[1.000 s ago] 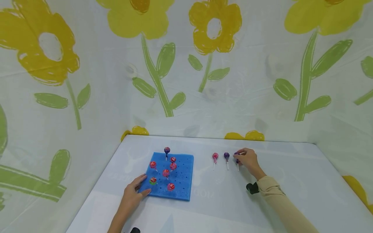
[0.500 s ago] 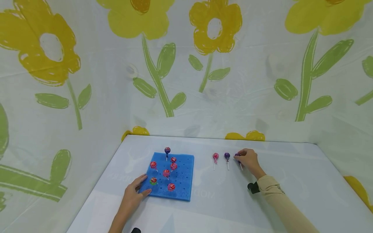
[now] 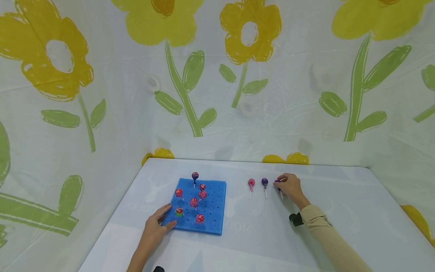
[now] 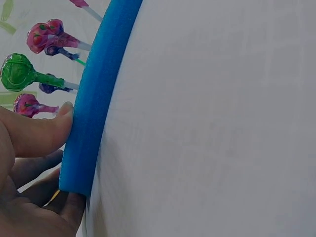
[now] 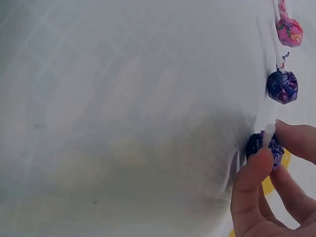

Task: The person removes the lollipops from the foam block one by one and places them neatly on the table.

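My left hand [image 3: 153, 228] holds the near left corner of a blue foam board [image 3: 215, 213], with its thumb at the front edge and the fingers along the left side. Several wrapped lollipops stand in the board, among them a purple one [image 3: 195, 175] at the back and a green one [image 4: 17, 72]. Over on the right, my right hand [image 3: 290, 187] pinches a purple lollipop [image 5: 279, 154] by its head, low over the table. Its white stick [image 5: 268, 134] points towards the right wrist camera. Fingers cover part of the wrapper.
A pink lollipop [image 3: 251, 182] and another purple lollipop [image 3: 264, 182] lie side by side left of my right hand, sticks towards me. Small holes dot the board. The white table [image 3: 258, 241] meets a flower-print curtain [image 3: 285, 124] at its far edge.
The pinched lollipop has turned a little, its stick slanting more to the right, and the right hand has shifted very slightly right. My left hand and the board have stayed put.
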The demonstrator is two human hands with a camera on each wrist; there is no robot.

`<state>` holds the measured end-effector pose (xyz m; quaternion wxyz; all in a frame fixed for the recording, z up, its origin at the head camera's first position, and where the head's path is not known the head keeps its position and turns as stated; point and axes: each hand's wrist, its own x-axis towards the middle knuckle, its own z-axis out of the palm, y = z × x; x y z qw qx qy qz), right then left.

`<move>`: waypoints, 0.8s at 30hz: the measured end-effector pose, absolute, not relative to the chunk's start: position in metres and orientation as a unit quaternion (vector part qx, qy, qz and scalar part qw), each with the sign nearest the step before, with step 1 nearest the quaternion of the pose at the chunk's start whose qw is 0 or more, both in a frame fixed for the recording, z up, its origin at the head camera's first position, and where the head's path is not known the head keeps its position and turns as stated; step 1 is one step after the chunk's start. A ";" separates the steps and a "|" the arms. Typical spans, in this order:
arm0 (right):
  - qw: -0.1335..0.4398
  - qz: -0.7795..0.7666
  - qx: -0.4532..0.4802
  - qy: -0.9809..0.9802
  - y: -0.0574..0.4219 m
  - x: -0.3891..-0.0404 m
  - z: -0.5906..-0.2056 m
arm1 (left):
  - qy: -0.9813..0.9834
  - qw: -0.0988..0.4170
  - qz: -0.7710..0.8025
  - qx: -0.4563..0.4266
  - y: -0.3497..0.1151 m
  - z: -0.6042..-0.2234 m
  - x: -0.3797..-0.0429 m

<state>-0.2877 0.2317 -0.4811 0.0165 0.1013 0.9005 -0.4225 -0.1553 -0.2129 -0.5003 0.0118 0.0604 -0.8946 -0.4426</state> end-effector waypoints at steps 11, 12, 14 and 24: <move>0.018 -0.434 0.092 0.896 0.233 -0.288 -0.483 | -0.894 0.011 -0.445 0.057 -0.214 -0.501 -0.155; 0.018 -0.431 0.091 0.898 0.233 -0.288 -0.482 | -0.893 0.011 -0.445 0.057 -0.214 -0.501 -0.155; 0.017 -0.428 0.087 0.900 0.234 -0.287 -0.481 | -0.893 0.011 -0.446 0.057 -0.214 -0.501 -0.155; -0.009 -0.402 0.057 0.914 0.239 -0.286 -0.468 | -0.894 0.009 -0.444 0.055 -0.214 -0.501 -0.156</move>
